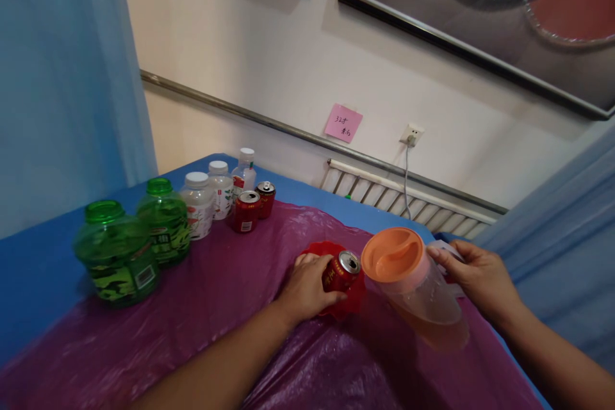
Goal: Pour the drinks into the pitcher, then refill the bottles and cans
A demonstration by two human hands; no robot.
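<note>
My left hand (310,286) is wrapped round a red drink can (338,274), which tilts a little to the right with its opened top facing up. Beneath the can lies a red dish with a wavy rim (354,307), partly covered by my hand. My right hand (480,275) grips the white handle of a clear pitcher (423,307). The pitcher has an orange lid (393,255) and leans left toward the can, its lid close to the can's top. Some pale liquid shows in the pitcher's lower part.
At the left stand two green jars (118,256), several white-capped bottles (196,205) and two more red cans (247,211). Purple plastic sheeting (230,295) covers the blue table (43,256). Behind are a radiator (369,195), a plugged socket (412,134) and blue curtains (67,77).
</note>
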